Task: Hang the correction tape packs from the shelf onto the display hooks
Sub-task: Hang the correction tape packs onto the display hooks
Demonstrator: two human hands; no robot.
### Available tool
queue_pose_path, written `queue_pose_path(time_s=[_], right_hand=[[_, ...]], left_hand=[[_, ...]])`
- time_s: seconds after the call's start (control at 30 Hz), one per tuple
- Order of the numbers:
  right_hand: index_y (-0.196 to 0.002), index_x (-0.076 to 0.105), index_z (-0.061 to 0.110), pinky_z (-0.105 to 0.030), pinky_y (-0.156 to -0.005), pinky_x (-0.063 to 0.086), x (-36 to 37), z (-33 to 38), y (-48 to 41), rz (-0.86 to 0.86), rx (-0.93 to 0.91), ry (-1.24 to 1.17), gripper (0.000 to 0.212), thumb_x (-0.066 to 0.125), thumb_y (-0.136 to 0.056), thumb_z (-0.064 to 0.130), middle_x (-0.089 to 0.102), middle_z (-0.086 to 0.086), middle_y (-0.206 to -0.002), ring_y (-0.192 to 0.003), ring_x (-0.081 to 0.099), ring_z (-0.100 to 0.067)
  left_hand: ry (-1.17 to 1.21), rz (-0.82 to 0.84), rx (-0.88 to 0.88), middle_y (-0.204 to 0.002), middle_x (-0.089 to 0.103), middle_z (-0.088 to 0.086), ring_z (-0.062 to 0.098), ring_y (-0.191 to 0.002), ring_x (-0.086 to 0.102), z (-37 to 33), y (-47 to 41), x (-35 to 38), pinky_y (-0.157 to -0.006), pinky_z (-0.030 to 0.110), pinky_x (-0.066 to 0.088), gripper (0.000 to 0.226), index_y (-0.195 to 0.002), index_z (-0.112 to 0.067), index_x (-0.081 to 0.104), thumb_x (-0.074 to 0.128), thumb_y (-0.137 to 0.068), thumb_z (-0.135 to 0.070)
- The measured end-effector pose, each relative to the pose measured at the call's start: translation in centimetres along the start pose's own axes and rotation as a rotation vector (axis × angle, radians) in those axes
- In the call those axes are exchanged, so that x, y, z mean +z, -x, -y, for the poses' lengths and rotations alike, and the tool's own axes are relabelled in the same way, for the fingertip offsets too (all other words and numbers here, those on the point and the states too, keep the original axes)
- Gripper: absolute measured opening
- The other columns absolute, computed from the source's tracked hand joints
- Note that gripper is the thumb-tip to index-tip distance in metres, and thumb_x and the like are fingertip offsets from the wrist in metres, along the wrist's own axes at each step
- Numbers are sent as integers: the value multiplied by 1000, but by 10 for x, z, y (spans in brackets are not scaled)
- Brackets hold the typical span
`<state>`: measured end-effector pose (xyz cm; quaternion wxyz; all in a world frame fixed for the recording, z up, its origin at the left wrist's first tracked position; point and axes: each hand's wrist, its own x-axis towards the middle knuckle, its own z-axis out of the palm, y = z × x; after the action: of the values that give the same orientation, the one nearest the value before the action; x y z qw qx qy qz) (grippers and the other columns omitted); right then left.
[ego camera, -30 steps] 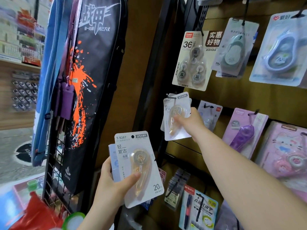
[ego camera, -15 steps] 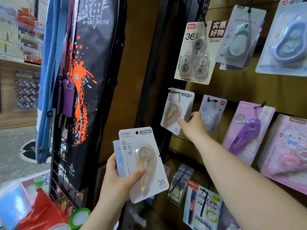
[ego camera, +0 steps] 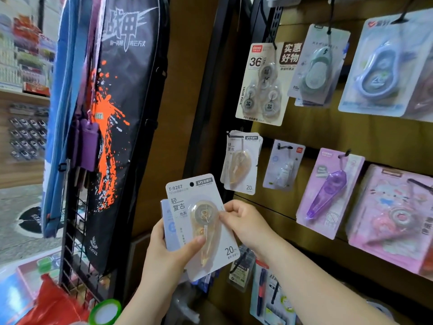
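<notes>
The left hand [ego camera: 168, 252] grips a small stack of correction tape packs [ego camera: 201, 226], its thumb pressed across the front card and its fingers wrapped behind. The right hand [ego camera: 243, 224] pinches the right edge of the front pack between thumb and forefinger, beside the clear amber dispenser under the blister. That front card reads "T-9267" at top left, carries a dark brand tab at top right, the characters 轻复古 down the left, and "20m" at bottom right — its round hang hole is free. A bluish pack [ego camera: 169, 225] shows behind it on the left.

Up and to the right, matching packs [ego camera: 241, 163] with the same amber dispenser and a "20" mark hang on a black display hook [ego camera: 230, 134] at the left end of the wooden display board [ego camera: 328, 127]. Beside them hang a small white pack [ego camera: 283, 165], then a purple tape pack [ego camera: 328, 193], then a pink cartoon-cat pack [ego camera: 396, 219]. Above hangs a triple pack [ego camera: 264, 85] marked "36", "VALUE PACK" and 实惠好物, with a pale green pack [ego camera: 318, 64] and a blue pack [ego camera: 384, 64] to its right. To the left — a black bag [ego camera: 121, 113] with orange splashes, printed 战甲.
</notes>
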<state>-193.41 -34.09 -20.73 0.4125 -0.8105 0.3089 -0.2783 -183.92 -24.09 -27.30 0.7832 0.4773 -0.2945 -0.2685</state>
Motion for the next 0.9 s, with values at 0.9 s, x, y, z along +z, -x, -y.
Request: queue_pose_path(time_s=[0.9], right_hand=[[-102, 48, 14, -21, -49, 37, -56, 43, -56, -476, -111, 291, 11, 39, -96, 18, 51, -3, -93, -63, 46, -8]], left_hand=[[-54, -6, -15, -91, 61, -9, 7, -81, 58, 1, -9, -3, -57, 19, 41, 33, -103, -23, 50, 65, -79, -7]])
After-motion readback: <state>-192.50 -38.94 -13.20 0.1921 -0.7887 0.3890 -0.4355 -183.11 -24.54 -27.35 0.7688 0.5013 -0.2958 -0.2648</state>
